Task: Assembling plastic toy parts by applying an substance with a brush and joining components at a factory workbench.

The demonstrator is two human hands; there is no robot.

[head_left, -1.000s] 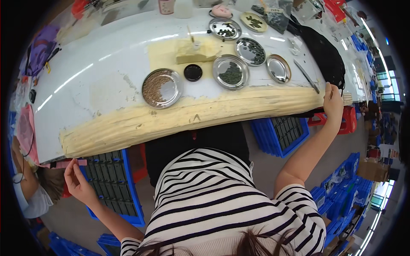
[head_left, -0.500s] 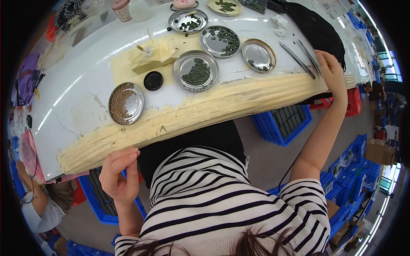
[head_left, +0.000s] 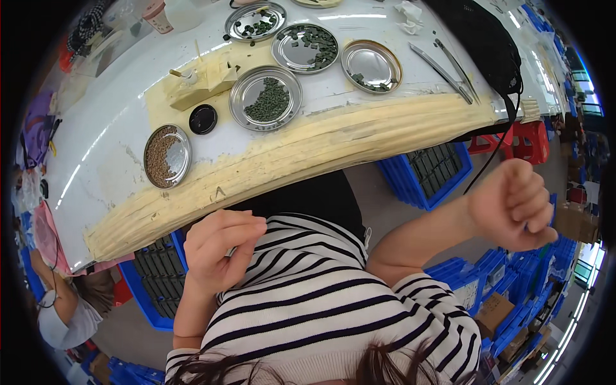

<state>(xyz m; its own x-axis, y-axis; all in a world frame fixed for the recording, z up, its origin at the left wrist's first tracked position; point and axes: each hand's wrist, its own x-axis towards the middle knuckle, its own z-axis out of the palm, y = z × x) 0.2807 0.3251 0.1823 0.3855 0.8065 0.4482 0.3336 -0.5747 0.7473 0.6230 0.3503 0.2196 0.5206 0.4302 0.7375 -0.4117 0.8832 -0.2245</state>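
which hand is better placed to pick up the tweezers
Probably the right hand, though its fingers are curled: it is nearer the tweezers; the left hand is farther across.

Yellow table edge (head_left: 289, 154), black-striped white top (head_left: 308, 295)

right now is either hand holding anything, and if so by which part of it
No held thing shows: the left hand has its fingers drawn together and the right hand is curled, so something tiny hidden inside cannot be ruled out.
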